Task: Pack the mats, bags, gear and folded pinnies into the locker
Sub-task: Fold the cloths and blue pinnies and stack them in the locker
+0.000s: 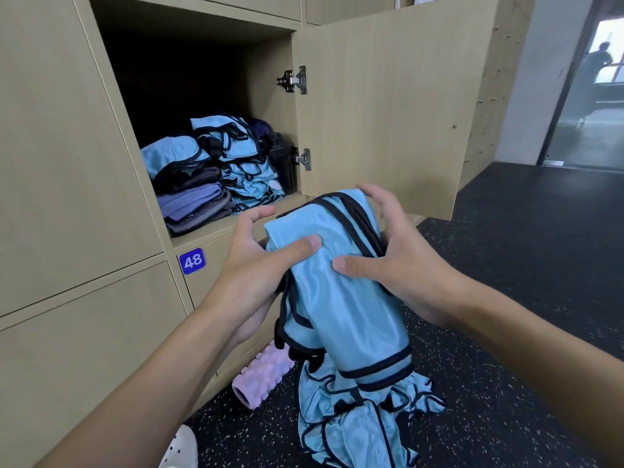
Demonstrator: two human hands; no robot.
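I hold a folded light-blue pinny (337, 288) with black trim in front of the open locker (216, 228). My left hand (256, 265) grips its left side, thumb pressed on top. My right hand (395, 255) grips the right side, thumb on the cloth and fingers curled over the far edge. Inside the locker lie stacks of folded blue pinnies (236, 157) and purple-grey folded mats (196, 204), with a dark bottle (280, 160) at the right. Loose blue pinnies (354, 423) lie heaped on the floor below my hands.
The locker door (388, 113) stands open to the right. A pink foam roller (260, 376) lies on the dark speckled floor (506, 332) against the lower lockers. A blue label 48 (191, 261) marks the locker below. A white shoe (182, 447) shows at the bottom.
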